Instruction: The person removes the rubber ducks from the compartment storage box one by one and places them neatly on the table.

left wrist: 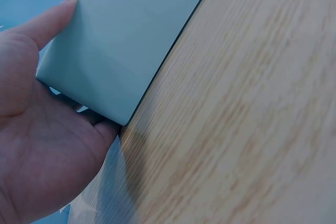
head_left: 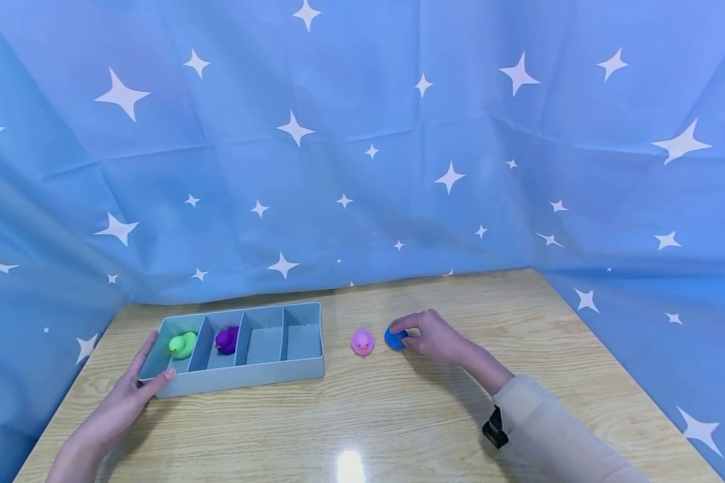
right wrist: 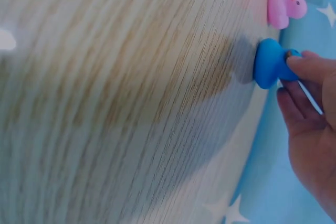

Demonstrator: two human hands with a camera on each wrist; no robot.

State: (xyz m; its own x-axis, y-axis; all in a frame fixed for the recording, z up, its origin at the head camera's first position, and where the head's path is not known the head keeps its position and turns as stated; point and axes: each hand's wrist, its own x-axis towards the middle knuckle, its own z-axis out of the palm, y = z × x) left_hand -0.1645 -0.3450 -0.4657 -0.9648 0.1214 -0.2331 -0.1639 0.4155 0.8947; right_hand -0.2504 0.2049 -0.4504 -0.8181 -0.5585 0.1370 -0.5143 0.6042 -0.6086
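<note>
My right hand point(head_left: 431, 335) pinches a blue rubber duck point(head_left: 394, 339) by its head between thumb and fingers. In the right wrist view the blue duck point(right wrist: 268, 64) stands on the table, its head partly covered by the fingertips. Just left of it sits a pink rubber duck point(head_left: 362, 342), untouched. My left hand point(head_left: 127, 389) grips the left end of a grey-blue divided box point(head_left: 248, 374), thumb at the front wall and fingers along the end. Inside the box, a green duck point(head_left: 183, 345) lies in the leftmost compartment and a purple duck point(head_left: 226, 340) in the one beside it.
Everything rests on a light wood-grain table point(head_left: 338, 429). Behind it and along both sides hangs a blue cloth point(head_left: 362, 228) with white stars. The box's two right compartments point(head_left: 303, 339) show bare floors. A dark strap point(head_left: 495, 428) sits at the right sleeve's cuff.
</note>
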